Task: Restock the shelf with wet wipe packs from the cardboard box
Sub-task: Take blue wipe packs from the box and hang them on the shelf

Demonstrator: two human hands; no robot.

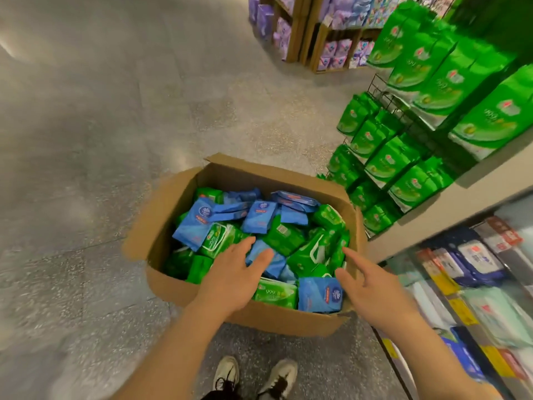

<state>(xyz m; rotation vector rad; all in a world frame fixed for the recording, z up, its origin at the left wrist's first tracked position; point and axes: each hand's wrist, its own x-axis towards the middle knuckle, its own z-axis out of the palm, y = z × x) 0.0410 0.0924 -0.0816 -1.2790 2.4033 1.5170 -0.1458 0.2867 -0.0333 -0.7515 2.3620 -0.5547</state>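
Observation:
An open cardboard box [161, 223] stands on the floor, full of several green wet wipe packs [284, 235] and blue wet wipe packs [199, 223] in a loose heap. My left hand [233, 275] reaches over the box's near edge with fingers straight, its fingertips above a blue pack. My right hand [372, 287] is over the box's right near corner, fingers spread and relaxed, holding nothing. To the right stands the shelf [450, 209], with rows of green packs [403, 157] on its upper levels.
Lower shelf levels at the right hold white, blue and pale green packs [473, 264] behind price tags. A wire rack [383, 93] carries more green packs. Wooden displays with purple packs [331, 50] stand at the back. My shoes [253, 376] stand on grey floor.

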